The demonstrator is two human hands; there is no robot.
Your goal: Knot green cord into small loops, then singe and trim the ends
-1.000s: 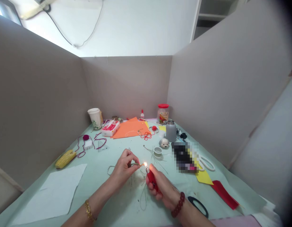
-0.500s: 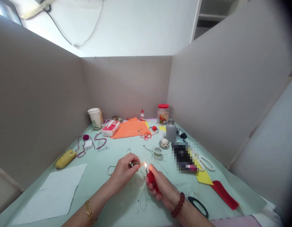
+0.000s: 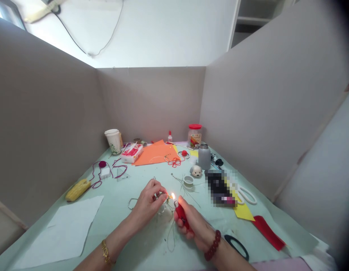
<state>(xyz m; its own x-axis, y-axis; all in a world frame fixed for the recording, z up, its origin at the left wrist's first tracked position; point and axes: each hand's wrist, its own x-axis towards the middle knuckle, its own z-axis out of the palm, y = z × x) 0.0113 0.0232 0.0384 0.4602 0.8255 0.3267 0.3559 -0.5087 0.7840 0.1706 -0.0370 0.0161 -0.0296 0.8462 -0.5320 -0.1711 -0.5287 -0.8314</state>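
My right hand [image 3: 191, 222] grips a red lighter [image 3: 181, 215], and its small flame [image 3: 173, 196] burns at the top. My left hand [image 3: 147, 197] pinches the end of a thin cord [image 3: 165, 195] just beside the flame. The pinched end is partly hidden by my fingers. A pale, loosely looped wire [image 3: 163, 209] hangs below my left hand, and thin strands [image 3: 171, 235] lie on the pale green table cover [image 3: 120, 222] under both hands.
A white paper sheet [image 3: 61, 229] lies to the left, with a yellow corn-shaped toy [image 3: 77, 189] beyond it. Further back stand a paper cup [image 3: 114, 141], tissue pack [image 3: 131, 153], orange paper [image 3: 154, 153], jar [image 3: 194, 136] and grey bottle [image 3: 204, 157]. Scissors [image 3: 247, 195] lie right; grey partitions surround the table.
My left hand has turned and its fingers have closed in toward the flame, hiding more of the cord. The lighter and my right hand have barely moved, and the flame stays lit.
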